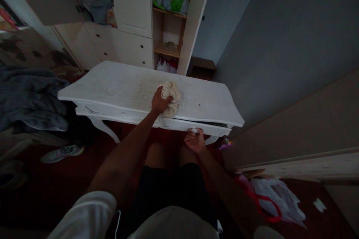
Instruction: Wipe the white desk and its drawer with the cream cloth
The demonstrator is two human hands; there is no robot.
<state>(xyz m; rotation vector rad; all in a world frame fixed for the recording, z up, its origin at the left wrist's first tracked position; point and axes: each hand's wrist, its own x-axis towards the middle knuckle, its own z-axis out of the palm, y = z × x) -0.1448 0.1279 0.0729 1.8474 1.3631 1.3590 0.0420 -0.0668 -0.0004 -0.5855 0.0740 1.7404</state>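
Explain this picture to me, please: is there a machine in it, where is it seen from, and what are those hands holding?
There is no machine at work here, just a person's two bare hands. The single picture comes from a camera worn on that person's head, looking forward and down, so the arms reach away from you.

In front stands a white console table with a worn, marked top. A crumpled cream cloth lies on it, gripped by the left hand. The right hand is lower, its fingers at the pale knob of the right-hand drawer, which is slightly open: a dark gap shows above its front.

Behind the table is a white wardrobe.
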